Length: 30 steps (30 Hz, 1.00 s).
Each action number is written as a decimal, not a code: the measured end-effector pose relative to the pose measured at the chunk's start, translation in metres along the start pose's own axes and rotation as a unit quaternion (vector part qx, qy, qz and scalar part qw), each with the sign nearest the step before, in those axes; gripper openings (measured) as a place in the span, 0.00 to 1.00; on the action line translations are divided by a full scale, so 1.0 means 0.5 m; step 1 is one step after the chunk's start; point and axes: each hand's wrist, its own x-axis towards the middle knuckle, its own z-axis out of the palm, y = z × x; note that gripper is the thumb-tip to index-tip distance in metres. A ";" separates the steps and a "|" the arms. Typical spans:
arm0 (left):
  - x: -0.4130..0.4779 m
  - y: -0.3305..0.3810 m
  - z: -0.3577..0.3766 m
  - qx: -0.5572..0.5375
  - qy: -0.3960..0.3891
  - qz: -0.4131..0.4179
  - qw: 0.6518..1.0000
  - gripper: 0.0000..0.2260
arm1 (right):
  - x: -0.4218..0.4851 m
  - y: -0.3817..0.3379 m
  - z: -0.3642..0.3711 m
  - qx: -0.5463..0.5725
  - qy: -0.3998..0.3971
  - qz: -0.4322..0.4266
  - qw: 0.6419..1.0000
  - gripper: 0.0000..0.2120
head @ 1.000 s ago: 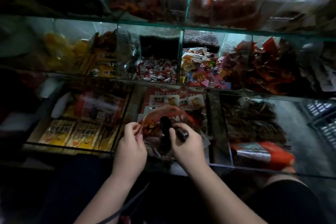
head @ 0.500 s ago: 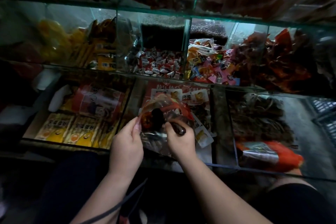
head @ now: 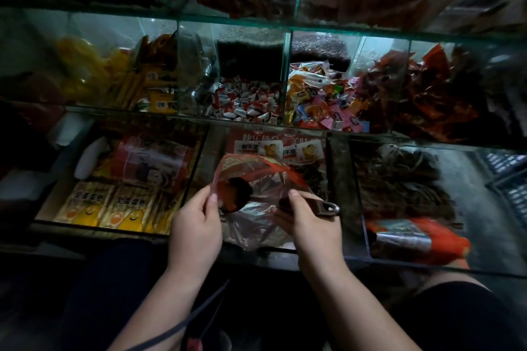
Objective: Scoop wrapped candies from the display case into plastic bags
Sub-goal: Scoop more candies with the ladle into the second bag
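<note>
1. Pinching the left rim of the plastic bag (head: pixel 256 194): left hand (head: pixel 196 225), thumb and fingertips closed on the film.
2. At the bag's right rim: right hand (head: pixel 310 225), fingers curled round the handle of a dark scoop (head: pixel 322 206), its bowl at the bag's mouth.
3. Bag itself: clear with red trim, held open over the lower middle compartment of the glass display case (head: pixel 285 21).
4. Beyond the bag, one shelf up: wrapped candies (head: pixel 248 105), a red-and-white pile and a mixed coloured pile.

Left hand (head: pixel 196 224), right hand (head: pixel 312 222) — (both) curled.
</note>
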 end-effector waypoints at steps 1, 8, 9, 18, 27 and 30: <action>0.000 0.002 0.001 0.004 -0.008 -0.006 1.000 0.14 | -0.007 -0.010 -0.008 0.040 -0.004 0.008 0.999 0.06; -0.001 0.015 -0.002 0.006 -0.038 -0.039 0.998 0.18 | -0.040 -0.070 -0.072 0.145 -0.015 0.046 0.988 0.06; -0.002 0.019 -0.004 0.011 -0.042 -0.037 0.998 0.17 | -0.045 -0.077 -0.083 0.153 -0.018 0.044 0.987 0.06; -0.037 0.085 0.044 0.113 -0.017 0.185 0.976 0.19 | -0.101 -0.117 -0.157 0.160 -0.004 0.000 0.987 0.07; -0.038 0.070 0.099 0.212 -0.119 0.104 0.964 0.27 | -0.127 -0.134 -0.206 0.170 -0.009 0.010 0.985 0.07; -0.048 0.072 0.105 0.192 -0.112 0.127 0.967 0.26 | -0.140 -0.144 -0.209 0.157 -0.010 0.004 0.987 0.07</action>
